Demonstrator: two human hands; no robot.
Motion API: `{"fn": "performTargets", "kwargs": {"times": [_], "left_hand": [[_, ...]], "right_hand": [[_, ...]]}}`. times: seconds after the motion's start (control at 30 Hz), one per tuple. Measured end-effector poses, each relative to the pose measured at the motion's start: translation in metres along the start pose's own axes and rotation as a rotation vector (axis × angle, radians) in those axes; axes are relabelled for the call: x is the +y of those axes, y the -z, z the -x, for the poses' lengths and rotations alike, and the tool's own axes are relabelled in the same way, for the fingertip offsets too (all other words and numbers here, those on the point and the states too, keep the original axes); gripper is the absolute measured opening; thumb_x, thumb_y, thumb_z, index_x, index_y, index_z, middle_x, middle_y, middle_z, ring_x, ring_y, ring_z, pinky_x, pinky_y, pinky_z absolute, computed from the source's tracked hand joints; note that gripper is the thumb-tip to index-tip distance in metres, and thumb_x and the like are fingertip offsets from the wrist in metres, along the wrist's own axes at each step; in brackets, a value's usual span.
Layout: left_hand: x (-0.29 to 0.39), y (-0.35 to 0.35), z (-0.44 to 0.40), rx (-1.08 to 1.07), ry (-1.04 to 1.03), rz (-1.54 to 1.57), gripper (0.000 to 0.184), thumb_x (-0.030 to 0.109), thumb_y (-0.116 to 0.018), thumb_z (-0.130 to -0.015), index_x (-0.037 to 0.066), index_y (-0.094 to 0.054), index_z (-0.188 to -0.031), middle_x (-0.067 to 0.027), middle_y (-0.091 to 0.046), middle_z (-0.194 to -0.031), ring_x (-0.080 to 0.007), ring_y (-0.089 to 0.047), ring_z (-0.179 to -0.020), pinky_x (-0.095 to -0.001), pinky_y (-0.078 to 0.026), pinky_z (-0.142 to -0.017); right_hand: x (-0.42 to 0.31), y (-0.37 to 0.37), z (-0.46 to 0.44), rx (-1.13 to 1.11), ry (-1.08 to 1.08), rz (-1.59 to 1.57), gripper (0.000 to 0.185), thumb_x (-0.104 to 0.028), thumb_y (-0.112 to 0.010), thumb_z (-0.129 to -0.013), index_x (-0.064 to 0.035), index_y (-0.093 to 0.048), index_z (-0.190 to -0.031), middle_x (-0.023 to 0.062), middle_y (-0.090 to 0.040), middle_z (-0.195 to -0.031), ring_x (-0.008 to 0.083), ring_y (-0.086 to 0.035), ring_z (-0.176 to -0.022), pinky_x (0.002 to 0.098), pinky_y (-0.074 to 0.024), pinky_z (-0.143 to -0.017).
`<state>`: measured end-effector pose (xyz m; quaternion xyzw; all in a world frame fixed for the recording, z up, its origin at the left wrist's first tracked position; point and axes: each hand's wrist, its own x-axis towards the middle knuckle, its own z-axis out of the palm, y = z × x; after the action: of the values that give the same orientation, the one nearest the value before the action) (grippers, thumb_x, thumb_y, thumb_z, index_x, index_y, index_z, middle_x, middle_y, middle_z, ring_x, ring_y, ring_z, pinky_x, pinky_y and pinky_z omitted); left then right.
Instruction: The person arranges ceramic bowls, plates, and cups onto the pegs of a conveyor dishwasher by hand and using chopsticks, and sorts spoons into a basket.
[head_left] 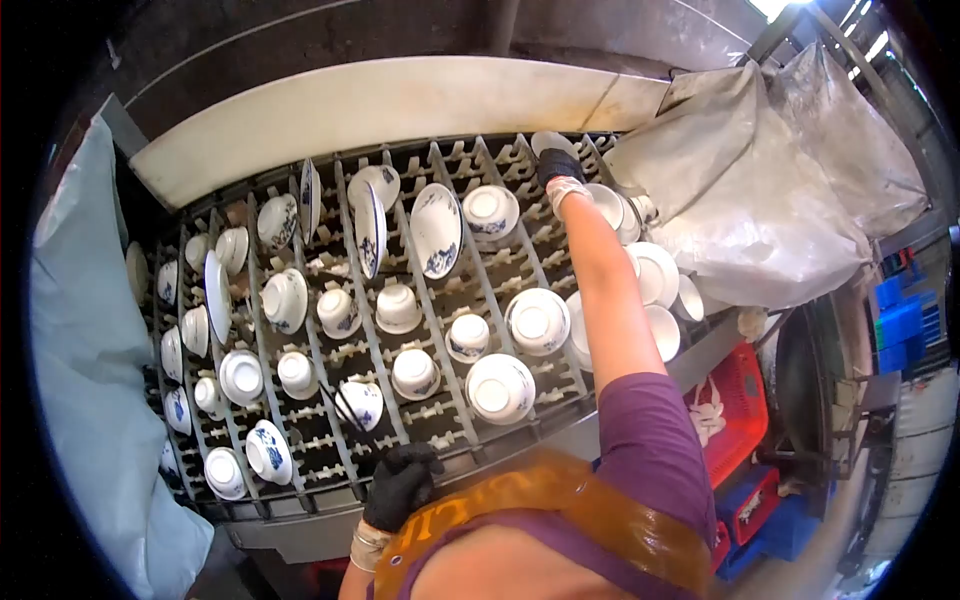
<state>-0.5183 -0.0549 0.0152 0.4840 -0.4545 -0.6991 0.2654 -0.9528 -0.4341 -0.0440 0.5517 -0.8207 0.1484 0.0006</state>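
Observation:
My right hand [560,168], in a black glove, reaches to the far edge of the peg conveyor [420,430]. Its fingers are on a small pale dish [551,142], partly hidden by the glove. Close to my right wrist is a group of white dishes [655,275] at the conveyor's right end. My left hand [403,485], also black-gloved, is at the near edge with its fingers curled; whether anything is in them is hidden. Several upturned bowls, such as a white bowl [500,388], sit on the pegs, along with blue-patterned oval plates [437,230] standing tilted.
A pale blue curtain [90,350] hangs at the left end, and clear plastic sheeting [740,180] covers the right end. A white panel [400,95] runs along the far side. Red basket [735,415] and blue crates [790,525] stand at lower right.

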Motion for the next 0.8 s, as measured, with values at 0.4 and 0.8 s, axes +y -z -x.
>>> {"fn": "performTargets", "kwargs": {"times": [0.4,0.8], "left_hand": [[-0.018,-0.019,-0.013,0.079,-0.052,0.047,0.027,0.015,-0.058,-0.079,0.006,-0.054,-0.105,-0.0078,-0.061,-0.080,-0.0093,-0.046,-0.049,-0.0207,-0.034,-0.041],[-0.048,-0.034,-0.031,0.086,-0.164,0.119,0.025,0.008,-0.055,-0.080,0.008,-0.053,-0.105,-0.0094,-0.061,-0.084,-0.0104,-0.049,-0.051,-0.0206,-0.037,-0.042]], "right_hand": [[-0.030,0.009,-0.012,0.134,0.038,-0.381,0.031,-0.030,-0.056,-0.074,-0.0080,-0.062,-0.094,0.0171,-0.061,-0.098,0.0341,-0.057,-0.091,0.0417,-0.0450,-0.078],[0.117,0.039,0.042,-0.006,0.311,0.030,0.036,-0.030,-0.063,-0.066,-0.0114,-0.063,-0.097,0.0143,-0.063,-0.094,0.0303,-0.059,-0.091,0.0397,-0.0458,-0.080]]}}
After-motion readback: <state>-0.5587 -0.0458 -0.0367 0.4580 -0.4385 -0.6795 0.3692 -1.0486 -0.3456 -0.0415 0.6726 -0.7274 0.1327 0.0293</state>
